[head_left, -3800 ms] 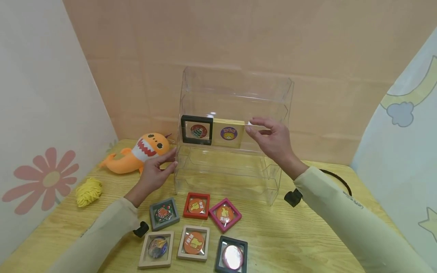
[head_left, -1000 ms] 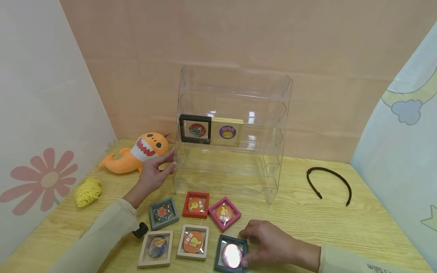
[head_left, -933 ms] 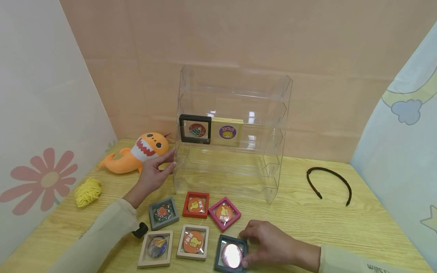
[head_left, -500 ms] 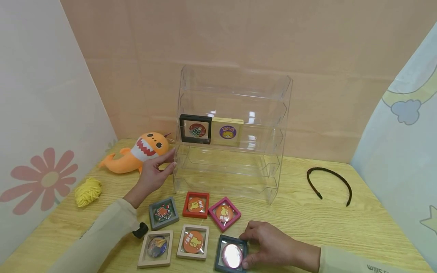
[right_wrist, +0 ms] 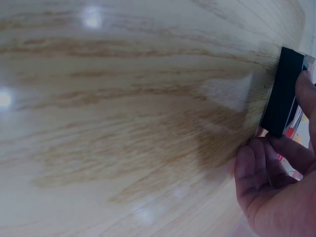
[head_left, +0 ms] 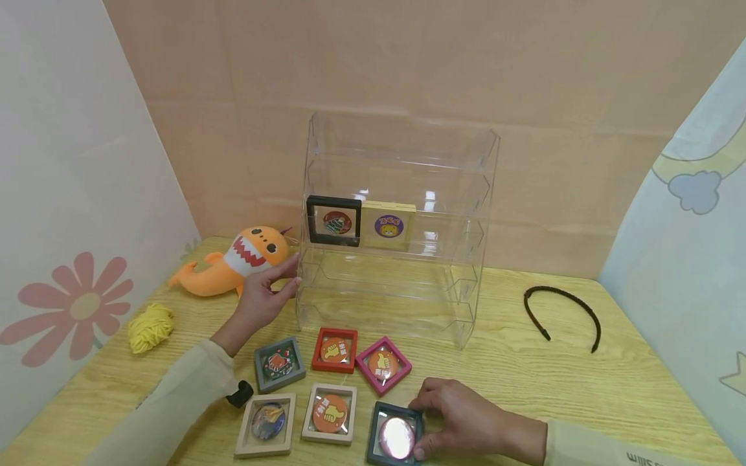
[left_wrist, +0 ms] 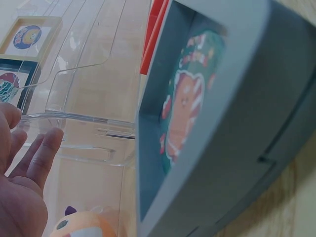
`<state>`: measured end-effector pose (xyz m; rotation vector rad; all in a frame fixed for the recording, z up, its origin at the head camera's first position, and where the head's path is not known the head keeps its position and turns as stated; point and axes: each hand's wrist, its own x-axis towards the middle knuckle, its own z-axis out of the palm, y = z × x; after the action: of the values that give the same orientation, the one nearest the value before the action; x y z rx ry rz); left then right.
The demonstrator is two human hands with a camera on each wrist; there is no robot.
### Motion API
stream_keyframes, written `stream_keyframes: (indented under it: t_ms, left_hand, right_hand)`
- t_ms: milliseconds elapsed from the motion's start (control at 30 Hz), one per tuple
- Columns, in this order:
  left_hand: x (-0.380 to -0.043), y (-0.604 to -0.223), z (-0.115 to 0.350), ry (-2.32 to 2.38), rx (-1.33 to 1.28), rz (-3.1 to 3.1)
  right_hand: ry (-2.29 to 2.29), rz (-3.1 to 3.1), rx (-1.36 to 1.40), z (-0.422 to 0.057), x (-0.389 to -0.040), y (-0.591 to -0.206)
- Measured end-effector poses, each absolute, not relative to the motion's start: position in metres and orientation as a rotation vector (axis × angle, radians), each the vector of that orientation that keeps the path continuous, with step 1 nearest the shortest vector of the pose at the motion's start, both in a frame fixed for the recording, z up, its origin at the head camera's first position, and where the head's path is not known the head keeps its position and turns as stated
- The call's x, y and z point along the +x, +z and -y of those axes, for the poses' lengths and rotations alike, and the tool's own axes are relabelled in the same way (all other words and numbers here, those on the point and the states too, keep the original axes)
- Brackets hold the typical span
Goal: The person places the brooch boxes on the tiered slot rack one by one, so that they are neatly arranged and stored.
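Note:
My right hand [head_left: 460, 417] pinches the right edge of a dark display frame [head_left: 377, 414], thumb at the near corner and fingers at the far one. Inside that frame is a shiny pinkish round badge. The right wrist view catches the frame [right_wrist: 282, 94] edge-on, tilted in the picture. My left hand [head_left: 262, 301] touches the left side of a clear tiered display rack [head_left: 393, 278] with thumb and fingertips. In the left wrist view its fingers [left_wrist: 40, 158] look loosely extended. A black frame [head_left: 333, 221] and a yellow frame [head_left: 388, 226] stand side by side on a middle tier.
More badge frames lie flat before the rack: grey [head_left: 280, 364], red [head_left: 335, 349], pink [head_left: 383, 366] and two beige ones. An orange plush shark [head_left: 239, 260] and yellow yarn [head_left: 151, 328] sit to the left. A dark headband [head_left: 562, 291] lies right.
Since the oldest frame, my right hand has left the yellow frame on the rack and come down to the dark frame. Over the last second both hands stay nearly still.

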<state>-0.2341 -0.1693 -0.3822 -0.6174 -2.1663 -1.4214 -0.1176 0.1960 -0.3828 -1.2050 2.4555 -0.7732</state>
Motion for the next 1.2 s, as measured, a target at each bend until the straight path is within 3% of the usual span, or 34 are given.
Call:
stream_keyframes:
  t_ms: [667, 1200]
  left_hand:
    - [-0.21, -0.353, 0.157, -1.382, -0.645, 2.149]
    - [-0.232, -0.38, 0.169, -1.399, -0.629, 2.153]
  right_hand:
    - [-0.822, -2.488, -1.231, -0.196, -0.117, -0.382]
    - [-1.15, -2.285, -1.147, -0.2, -0.118, -0.38]
